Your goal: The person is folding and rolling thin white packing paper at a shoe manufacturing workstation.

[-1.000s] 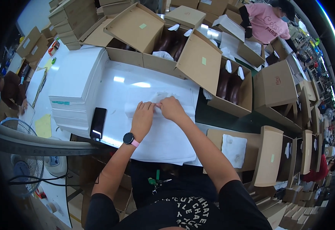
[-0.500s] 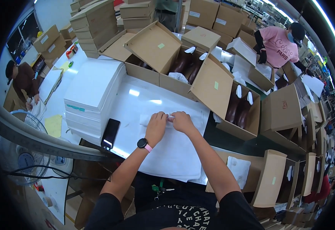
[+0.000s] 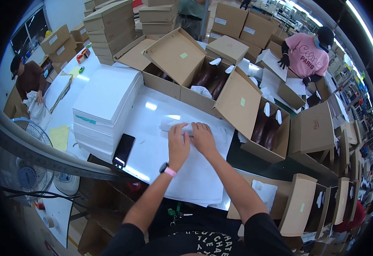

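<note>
Both my hands are side by side over a loosely rolled bundle of thin white paper on the shiny white tabletop. My left hand has its fingers curved over the roll, with the thumb toward the other hand. Close beside it, my right hand is closed over the roll's right part with bent fingers. The hands cover much of the roll, so anything inside it is hidden. Nearer to me, flat white paper sheets lie on the table.
A tall stack of white paper stands at left, beside a black phone. Open cardboard boxes with dark brown boots line the far and right sides. A fan is at left; co-workers work beyond.
My hands have gone from pinching the paper close together to lying flatter over the roll, the right one slightly further right. The pink-shirted co-worker's arms have moved.
</note>
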Action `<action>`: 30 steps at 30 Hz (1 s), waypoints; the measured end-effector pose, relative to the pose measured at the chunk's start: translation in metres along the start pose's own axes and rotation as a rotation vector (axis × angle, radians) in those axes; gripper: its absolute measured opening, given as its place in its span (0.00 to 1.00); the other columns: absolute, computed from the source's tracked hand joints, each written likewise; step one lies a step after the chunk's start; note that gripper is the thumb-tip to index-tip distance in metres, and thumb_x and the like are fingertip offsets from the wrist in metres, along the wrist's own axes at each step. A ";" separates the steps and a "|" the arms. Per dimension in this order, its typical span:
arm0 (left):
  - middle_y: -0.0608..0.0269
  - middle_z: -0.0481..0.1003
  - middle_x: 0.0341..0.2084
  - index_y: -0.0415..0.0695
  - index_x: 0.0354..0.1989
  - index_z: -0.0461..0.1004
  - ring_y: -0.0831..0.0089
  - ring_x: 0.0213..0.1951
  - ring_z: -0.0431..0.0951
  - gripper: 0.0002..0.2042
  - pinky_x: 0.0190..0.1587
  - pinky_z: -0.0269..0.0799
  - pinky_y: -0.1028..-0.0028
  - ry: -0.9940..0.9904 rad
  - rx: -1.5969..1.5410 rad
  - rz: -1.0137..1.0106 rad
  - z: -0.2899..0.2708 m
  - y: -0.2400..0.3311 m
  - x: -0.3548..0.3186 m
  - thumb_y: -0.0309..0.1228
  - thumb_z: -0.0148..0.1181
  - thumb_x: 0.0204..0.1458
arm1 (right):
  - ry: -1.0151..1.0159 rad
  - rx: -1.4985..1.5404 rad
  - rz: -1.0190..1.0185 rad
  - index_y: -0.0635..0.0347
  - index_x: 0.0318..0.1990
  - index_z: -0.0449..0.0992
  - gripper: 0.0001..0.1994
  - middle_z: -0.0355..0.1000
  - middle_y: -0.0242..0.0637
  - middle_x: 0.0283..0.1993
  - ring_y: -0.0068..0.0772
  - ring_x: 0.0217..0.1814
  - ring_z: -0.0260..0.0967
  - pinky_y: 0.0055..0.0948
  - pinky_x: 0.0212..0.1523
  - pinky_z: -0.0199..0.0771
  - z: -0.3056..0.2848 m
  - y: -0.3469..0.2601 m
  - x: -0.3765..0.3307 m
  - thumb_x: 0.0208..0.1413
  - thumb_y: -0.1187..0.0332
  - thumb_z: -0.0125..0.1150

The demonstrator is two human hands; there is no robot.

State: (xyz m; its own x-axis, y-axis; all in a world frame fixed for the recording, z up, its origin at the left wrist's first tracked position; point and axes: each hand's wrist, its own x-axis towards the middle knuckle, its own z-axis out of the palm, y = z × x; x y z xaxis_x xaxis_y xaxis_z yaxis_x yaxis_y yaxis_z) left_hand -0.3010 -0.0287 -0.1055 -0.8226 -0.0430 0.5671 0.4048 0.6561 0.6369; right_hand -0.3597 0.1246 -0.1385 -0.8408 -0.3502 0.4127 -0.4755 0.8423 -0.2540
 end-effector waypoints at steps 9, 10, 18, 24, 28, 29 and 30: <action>0.53 0.77 0.68 0.38 0.78 0.68 0.66 0.68 0.76 0.31 0.72 0.71 0.64 -0.233 -1.119 -0.862 -0.048 0.009 -0.058 0.40 0.69 0.73 | -0.252 0.824 0.290 0.64 0.71 0.76 0.35 0.83 0.53 0.59 0.43 0.61 0.84 0.41 0.63 0.83 -0.074 -0.078 -0.057 0.57 0.63 0.82; 0.53 0.77 0.68 0.38 0.78 0.68 0.66 0.68 0.76 0.31 0.72 0.71 0.64 -0.230 -1.120 -0.860 -0.050 0.018 -0.058 0.40 0.69 0.73 | -0.252 0.823 0.287 0.64 0.71 0.76 0.35 0.83 0.53 0.59 0.43 0.61 0.84 0.41 0.63 0.83 -0.089 -0.085 -0.072 0.57 0.63 0.82; 0.49 0.76 0.73 0.36 0.76 0.70 0.58 0.72 0.76 0.34 0.76 0.72 0.56 -0.648 -1.231 -0.682 -0.078 0.073 -0.077 0.40 0.74 0.67 | -0.372 1.164 0.589 0.67 0.71 0.75 0.30 0.83 0.41 0.60 0.32 0.60 0.81 0.37 0.64 0.81 -0.146 -0.094 -0.156 0.70 0.59 0.76; 0.49 0.77 0.71 0.34 0.74 0.70 0.62 0.66 0.80 0.30 0.70 0.77 0.57 -0.556 -1.214 -0.796 -0.076 0.097 -0.094 0.33 0.72 0.68 | -0.449 0.865 0.542 0.66 0.71 0.76 0.32 0.86 0.51 0.55 0.41 0.56 0.85 0.40 0.60 0.83 -0.165 -0.092 -0.175 0.69 0.52 0.76; 0.51 0.80 0.65 0.35 0.70 0.71 0.61 0.65 0.82 0.26 0.68 0.79 0.58 -0.559 -1.196 -0.801 -0.087 0.091 -0.091 0.30 0.71 0.68 | -0.413 0.779 0.465 0.66 0.65 0.81 0.27 0.87 0.52 0.53 0.44 0.55 0.87 0.41 0.59 0.83 -0.174 -0.095 -0.189 0.72 0.51 0.74; 0.53 0.81 0.61 0.36 0.68 0.73 0.61 0.63 0.83 0.24 0.66 0.81 0.58 -0.534 -1.227 -0.821 -0.089 0.090 -0.091 0.30 0.72 0.68 | -0.416 0.776 0.462 0.66 0.65 0.81 0.27 0.87 0.52 0.53 0.44 0.55 0.87 0.41 0.59 0.83 -0.174 -0.096 -0.191 0.72 0.51 0.74; 0.55 0.82 0.57 0.37 0.66 0.74 0.61 0.62 0.83 0.22 0.65 0.82 0.58 -0.509 -1.258 -0.840 -0.090 0.088 -0.092 0.29 0.72 0.68 | -0.412 0.797 0.464 0.65 0.65 0.81 0.25 0.87 0.51 0.53 0.43 0.55 0.87 0.41 0.59 0.83 -0.174 -0.096 -0.194 0.74 0.53 0.72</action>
State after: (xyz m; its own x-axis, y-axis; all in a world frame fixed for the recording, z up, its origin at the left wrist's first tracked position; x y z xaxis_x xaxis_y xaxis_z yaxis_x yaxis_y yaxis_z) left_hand -0.1539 -0.0350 -0.0538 -0.9091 0.3582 -0.2128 -0.3669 -0.4461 0.8163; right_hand -0.1059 0.1830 -0.0416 -0.9388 -0.2986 -0.1718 0.0142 0.4648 -0.8853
